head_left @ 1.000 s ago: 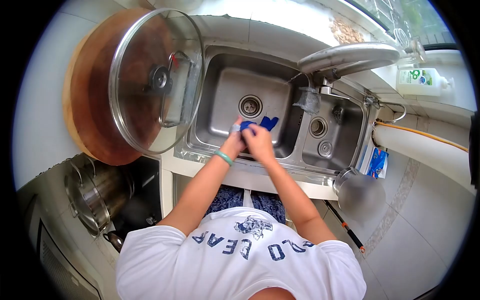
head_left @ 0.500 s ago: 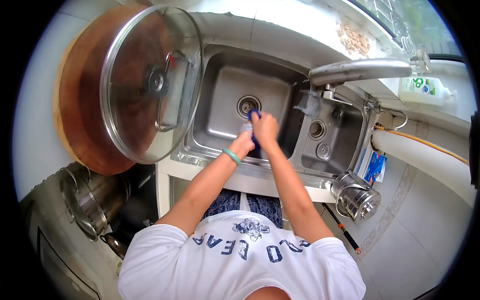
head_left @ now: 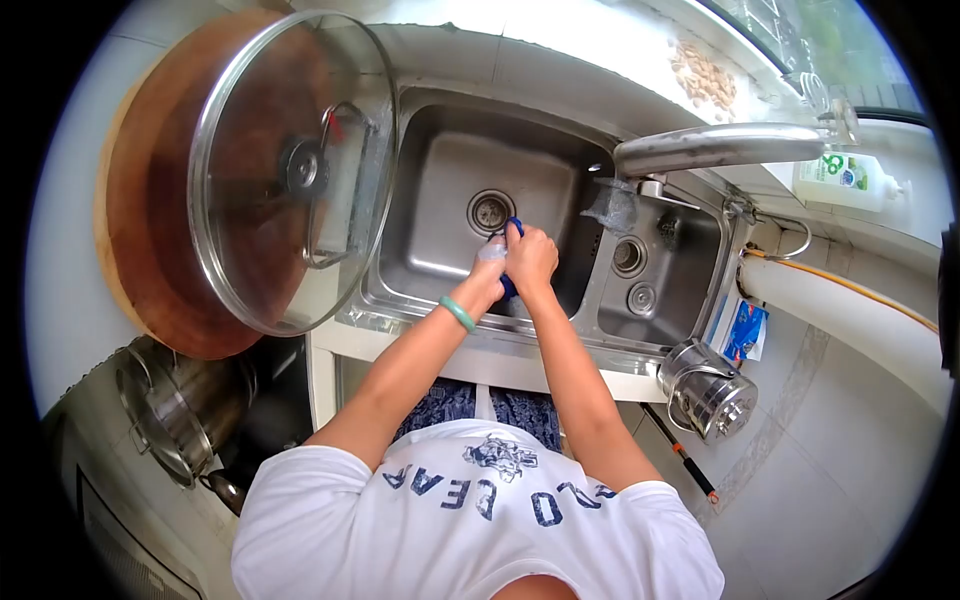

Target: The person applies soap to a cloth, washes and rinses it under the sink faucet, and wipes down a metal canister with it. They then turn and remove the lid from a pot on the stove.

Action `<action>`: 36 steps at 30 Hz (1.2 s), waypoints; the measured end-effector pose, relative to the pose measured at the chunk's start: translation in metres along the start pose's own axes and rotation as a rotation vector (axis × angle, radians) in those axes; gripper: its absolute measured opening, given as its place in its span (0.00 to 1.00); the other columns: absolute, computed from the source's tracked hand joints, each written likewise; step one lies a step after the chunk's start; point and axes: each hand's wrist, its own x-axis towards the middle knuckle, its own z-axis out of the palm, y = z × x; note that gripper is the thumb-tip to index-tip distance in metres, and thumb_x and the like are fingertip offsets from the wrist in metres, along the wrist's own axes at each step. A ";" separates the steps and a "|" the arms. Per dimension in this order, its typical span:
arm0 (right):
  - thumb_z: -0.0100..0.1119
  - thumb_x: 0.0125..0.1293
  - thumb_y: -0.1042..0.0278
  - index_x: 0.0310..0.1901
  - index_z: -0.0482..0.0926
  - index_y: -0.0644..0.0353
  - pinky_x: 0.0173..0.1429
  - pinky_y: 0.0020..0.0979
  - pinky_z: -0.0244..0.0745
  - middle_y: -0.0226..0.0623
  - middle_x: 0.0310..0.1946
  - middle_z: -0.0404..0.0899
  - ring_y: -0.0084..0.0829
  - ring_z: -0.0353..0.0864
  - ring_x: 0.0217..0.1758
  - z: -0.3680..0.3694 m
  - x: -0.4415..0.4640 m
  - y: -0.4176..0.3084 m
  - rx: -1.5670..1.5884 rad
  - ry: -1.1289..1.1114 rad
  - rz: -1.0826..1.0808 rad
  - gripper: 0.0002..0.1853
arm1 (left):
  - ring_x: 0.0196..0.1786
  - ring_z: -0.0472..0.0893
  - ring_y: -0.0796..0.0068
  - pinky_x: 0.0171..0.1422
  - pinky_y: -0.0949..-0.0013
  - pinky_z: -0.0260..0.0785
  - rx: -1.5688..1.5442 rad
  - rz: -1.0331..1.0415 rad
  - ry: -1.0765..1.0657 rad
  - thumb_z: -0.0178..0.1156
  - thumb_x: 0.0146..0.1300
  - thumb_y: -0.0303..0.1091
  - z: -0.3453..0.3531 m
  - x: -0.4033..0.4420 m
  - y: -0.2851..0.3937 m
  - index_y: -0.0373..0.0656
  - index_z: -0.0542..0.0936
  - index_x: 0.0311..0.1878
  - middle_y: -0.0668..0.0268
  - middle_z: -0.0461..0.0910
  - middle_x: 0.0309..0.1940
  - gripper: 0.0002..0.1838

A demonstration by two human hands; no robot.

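Note:
Both of my hands are together above the left basin of the steel sink (head_left: pixel 440 170), just in front of its drain. My left hand (head_left: pixel 487 272), with a green bangle on the wrist, is closed on a dark blue cloth (head_left: pixel 509 288). Pressed close beside it, my right hand (head_left: pixel 531 258) is closed on the same cloth. Bits of blue show above and below the fingers; the rest is hidden. A whitish, translucent patch lies at the left fingers, and I cannot make out what it is.
The faucet (head_left: pixel 720 147) reaches over the smaller right basin (head_left: pixel 655 290). A glass lid (head_left: pixel 302 165) leans by a round wooden board (head_left: pixel 150 200) at left. A soap bottle (head_left: pixel 845 182) stands right, a lidded steel pot (head_left: pixel 708 390) below it.
My hands have stayed together on the blue cloth, with a slight shift in grip; less blue shows below them. The whole view has shifted slightly left.

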 end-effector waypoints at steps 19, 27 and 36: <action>0.49 0.62 0.66 0.43 0.72 0.62 0.45 0.35 0.76 0.38 0.35 0.78 0.33 0.79 0.37 -0.049 0.017 0.075 1.484 -0.508 0.548 0.11 | 0.60 0.69 0.56 0.66 0.55 0.59 -0.261 -0.177 -0.363 0.30 0.69 0.47 -0.027 -0.051 0.047 0.29 0.66 0.57 0.50 0.69 0.56 0.29; 0.56 0.57 0.52 0.19 0.75 0.62 0.27 0.44 0.71 0.52 0.18 0.75 0.52 0.75 0.22 -0.023 -0.045 -0.001 -0.050 0.044 -0.333 0.20 | 0.35 0.78 0.69 0.41 0.63 0.73 -0.157 -0.186 -0.335 0.42 0.67 0.49 -0.031 -0.008 0.001 0.45 0.74 0.31 0.65 0.76 0.24 0.19; 0.49 0.61 0.50 0.17 0.77 0.62 0.30 0.46 0.72 0.51 0.17 0.75 0.51 0.76 0.22 -0.010 -0.020 0.013 -0.115 0.123 -0.116 0.24 | 0.34 0.76 0.66 0.40 0.59 0.72 0.072 -0.026 0.036 0.39 0.68 0.43 0.010 -0.026 -0.014 0.44 0.70 0.31 0.65 0.74 0.29 0.16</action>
